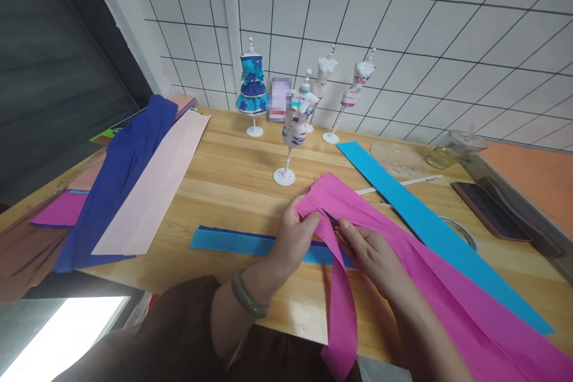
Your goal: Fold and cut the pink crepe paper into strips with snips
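Observation:
My left hand (293, 236) pinches the edge of a long sheet of pink crepe paper (385, 221) between thumb and fingers. My right hand (369, 248) is closed around small scissors, mostly hidden by the fingers. The dark blades (330, 216) of the scissors point up and left into the pink sheet, close to my left thumb. A partly cut pink strip (344, 304) hangs down between my hands over the table's front edge. Under my hands lies a blue strip (233, 242) with a darker blue edge.
Small white mannequin stands (286, 176) rise behind my hands; one mannequin wears a blue dress (252, 86). A long blue strip (430, 233) crosses the right side, near a phone (490, 212) and a clear plate (398, 158). Blue (125, 161) and pale pink sheets (154, 191) lie left.

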Tool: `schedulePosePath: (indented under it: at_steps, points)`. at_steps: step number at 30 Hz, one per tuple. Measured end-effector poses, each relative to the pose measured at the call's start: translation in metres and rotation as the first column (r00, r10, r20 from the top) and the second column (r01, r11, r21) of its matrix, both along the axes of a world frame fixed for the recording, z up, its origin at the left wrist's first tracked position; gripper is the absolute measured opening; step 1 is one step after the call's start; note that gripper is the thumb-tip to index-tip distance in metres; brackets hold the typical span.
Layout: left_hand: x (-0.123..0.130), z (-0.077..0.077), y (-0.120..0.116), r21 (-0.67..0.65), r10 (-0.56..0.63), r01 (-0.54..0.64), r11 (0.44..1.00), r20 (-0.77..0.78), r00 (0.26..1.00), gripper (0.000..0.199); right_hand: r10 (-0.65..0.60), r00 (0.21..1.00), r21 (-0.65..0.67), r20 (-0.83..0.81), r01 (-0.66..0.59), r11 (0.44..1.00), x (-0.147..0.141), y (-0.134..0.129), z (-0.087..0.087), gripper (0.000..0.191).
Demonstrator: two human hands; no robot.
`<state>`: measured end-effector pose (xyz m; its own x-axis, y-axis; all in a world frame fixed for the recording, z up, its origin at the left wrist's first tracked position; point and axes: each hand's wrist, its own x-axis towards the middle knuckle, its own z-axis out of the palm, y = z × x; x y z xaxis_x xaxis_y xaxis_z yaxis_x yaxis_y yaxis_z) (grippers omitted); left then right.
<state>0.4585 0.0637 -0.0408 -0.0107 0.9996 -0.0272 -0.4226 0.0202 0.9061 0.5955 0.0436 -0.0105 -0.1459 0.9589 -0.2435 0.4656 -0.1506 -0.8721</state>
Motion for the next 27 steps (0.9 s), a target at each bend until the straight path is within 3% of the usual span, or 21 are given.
schedulePosePath:
  at_steps: [17,27]
  points:
    - [0.002,0.003,0.000,-0.002,0.009,-0.009,1.000,-0.037,0.999,0.024,-0.005,1.000,-0.023,0.008,0.005,1.000,0.002,0.004,-0.007,0.052]
    - [0.000,0.004,-0.001,-0.003,-0.028,0.028,1.000,-0.010,1.000,0.022,-0.023,0.998,0.017,0.055,0.022,1.000,-0.004,0.002,0.005,0.049]
